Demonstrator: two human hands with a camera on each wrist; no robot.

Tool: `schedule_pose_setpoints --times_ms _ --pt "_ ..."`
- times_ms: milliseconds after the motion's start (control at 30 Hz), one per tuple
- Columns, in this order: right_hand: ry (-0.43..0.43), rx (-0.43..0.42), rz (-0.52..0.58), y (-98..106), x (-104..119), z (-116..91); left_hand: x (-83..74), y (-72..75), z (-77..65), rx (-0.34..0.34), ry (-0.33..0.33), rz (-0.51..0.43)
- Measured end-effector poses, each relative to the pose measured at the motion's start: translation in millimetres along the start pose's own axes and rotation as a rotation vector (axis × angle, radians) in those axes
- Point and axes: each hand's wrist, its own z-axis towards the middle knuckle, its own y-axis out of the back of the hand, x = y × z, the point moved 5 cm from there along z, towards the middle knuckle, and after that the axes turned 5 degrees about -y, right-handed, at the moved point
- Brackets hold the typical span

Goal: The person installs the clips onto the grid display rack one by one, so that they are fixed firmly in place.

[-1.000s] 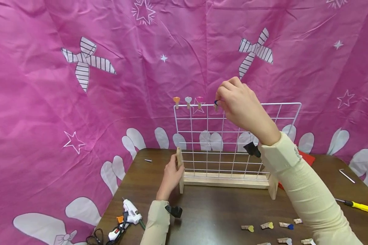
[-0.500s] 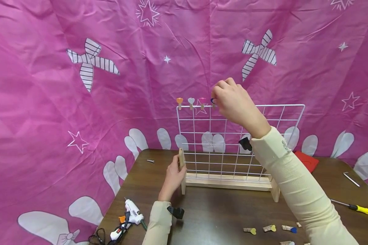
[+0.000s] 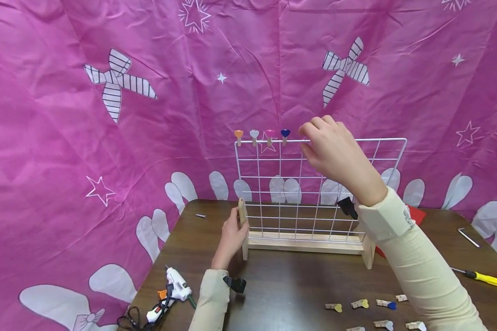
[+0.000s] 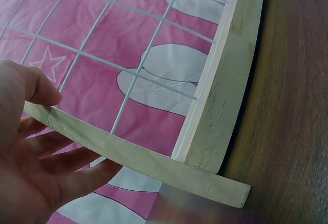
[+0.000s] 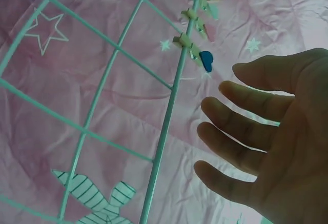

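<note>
My left hand (image 3: 231, 236) holds the left wooden side piece (image 3: 242, 212) of a white wire grid rack. In the left wrist view, the thumb lies on one face of this side piece (image 4: 148, 166) and the fingers on the other. Orange (image 3: 239, 134), white (image 3: 254, 134), pink (image 3: 269, 134) and dark blue (image 3: 285, 134) heart clothespins are clipped along the top wire. Just right of the blue one, my right hand (image 3: 335, 149) hovers with nothing in it. The right wrist view shows its spread, slightly bent fingers apart from the blue clothespin (image 5: 206, 60).
Several heart clothespins, including a yellow (image 3: 360, 304) and a blue one (image 3: 386, 304), lie at the front right. A glue gun (image 3: 177, 282) with its cord lies left, a screw (image 3: 200, 216) behind it. A yellow screwdriver (image 3: 490, 279), hex key (image 3: 468, 237) and red item (image 3: 415, 214) are right.
The right hand has let go of the dark blue clothespin, now clipped to the top wire beside the pink one, and has drawn back to the right. The left hand keeps its hold.
</note>
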Motion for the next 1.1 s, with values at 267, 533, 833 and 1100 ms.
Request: schedule_pose_setpoints --times_ms 267,533,833,1100 --pt "0.004 0.036 0.039 1 -4 -44 -1.9 0.8 3.3 -0.019 -0.015 0.024" --pt "-0.078 0.107 0.125 -16 -20 -100 0.5 0.3 1.6 -0.019 -0.003 0.037" --pt "-0.152 0.147 0.173 -35 -59 -165 1.0 0.6 3.2 -0.036 -0.026 0.033" --pt "-0.248 0.193 0.178 -47 -104 -241 1.4 -1.0 3.6 -0.016 -0.027 0.015"
